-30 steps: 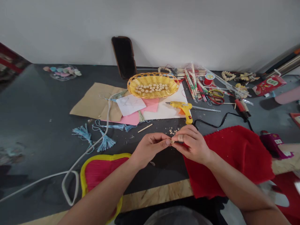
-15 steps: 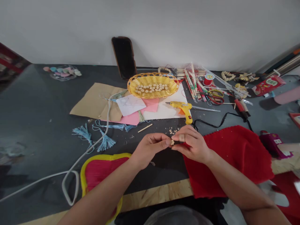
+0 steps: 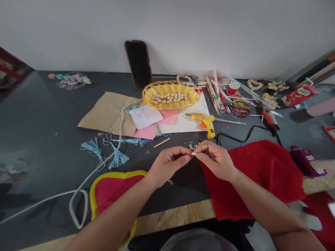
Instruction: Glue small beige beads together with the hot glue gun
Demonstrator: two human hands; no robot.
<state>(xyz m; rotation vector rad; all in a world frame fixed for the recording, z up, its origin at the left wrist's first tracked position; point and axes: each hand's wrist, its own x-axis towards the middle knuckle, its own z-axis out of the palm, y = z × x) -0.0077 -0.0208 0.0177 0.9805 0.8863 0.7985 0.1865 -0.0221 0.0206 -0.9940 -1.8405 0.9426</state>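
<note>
Between my fingertips is a small pale beige piece (image 3: 194,153), like the flower-shaped bits in the basket but too small to make out fully. My left hand (image 3: 170,162) pinches it from the left with thumb and forefinger. From the right, the thumb and fingers of my right hand (image 3: 216,158) close on the same piece; a band of tape wraps one finger. Just beyond my fingertips, tiny pale bits (image 3: 193,145) lie scattered on the dark table. A yellow basket (image 3: 171,104) behind them holds several small beige flower-like pieces.
A yellow glue gun (image 3: 205,120) lies on white paper before the basket. Left of it are brown paper (image 3: 99,113), a thin stick (image 3: 162,142), blue tassels (image 3: 119,158) and a white cord (image 3: 99,165). Red cloth (image 3: 261,174) lies under my right forearm. A phone (image 3: 138,64) leans against the wall.
My right fingers have turned and closed in to pinch the small piece at its right side. The piece has tilted flatter. My left hand has hardly moved.
</note>
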